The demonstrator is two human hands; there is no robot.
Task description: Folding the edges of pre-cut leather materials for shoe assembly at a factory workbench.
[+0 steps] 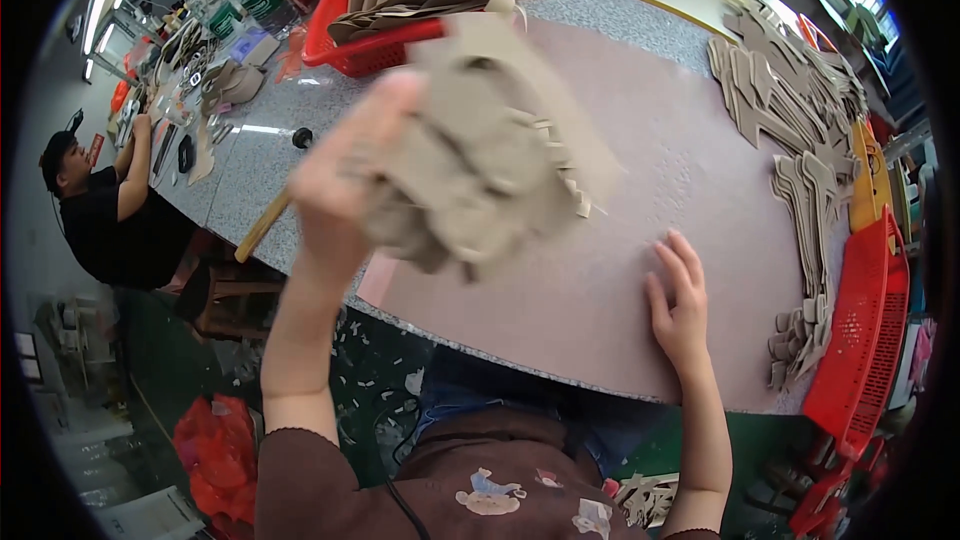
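Raised over the left part of the work surface, my left hand (345,155) is closed round a bundle of taupe cut leather-like pieces (480,155). Motion blurs the bundle, so the outlines of single pieces are hard to make out. My right hand (682,305) rests on the pinkish-brown mat (560,315), fingers stretched out and holding nothing. Right of that hand, small curled taupe pieces (798,340) lie near the mat's edge. Beyond them are long strip-like pieces (805,205) and a stack of branched pieces (765,90).
A red basket (365,58) full of cut pieces stands at the back. Another red basket (855,350) sits at the right edge. Left of my arm lies a wooden-handled tool (262,228). A person in black (115,200) works at far left, among bottles and tools.
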